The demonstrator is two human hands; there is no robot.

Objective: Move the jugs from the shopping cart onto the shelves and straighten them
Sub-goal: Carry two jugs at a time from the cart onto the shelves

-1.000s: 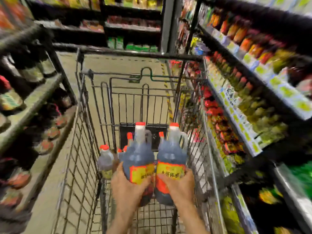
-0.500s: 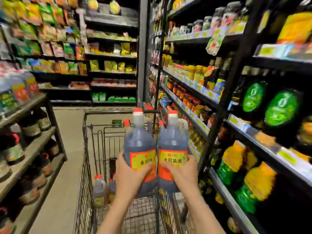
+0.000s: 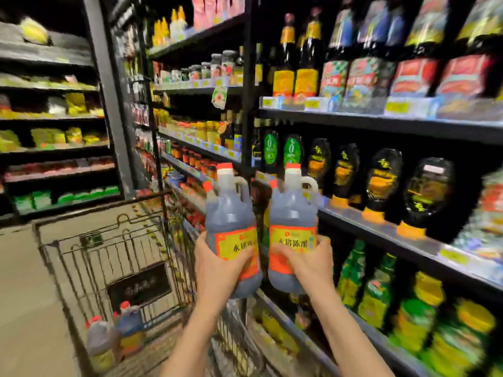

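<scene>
Now holding two dark jugs upright and side by side at centre, above the cart's (image 3: 114, 242) right rim: left hand (image 3: 220, 263) curled round the lower body of the left jug (image 3: 230, 227), right hand (image 3: 307, 261) curled round that of the right jug (image 3: 292, 224), red caps up, handles at the far side. Down at 7 o'clock, lying in the cart, more jugs (image 3: 114, 336), blurred; over at 3 o'clock, the shelf (image 3: 381, 232) carrying dark bottles (image 3: 381, 183) standing on orange caps.

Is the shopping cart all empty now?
No, at least two more jugs with red caps stand in the shopping cart, while each hand holds one above it.
</scene>
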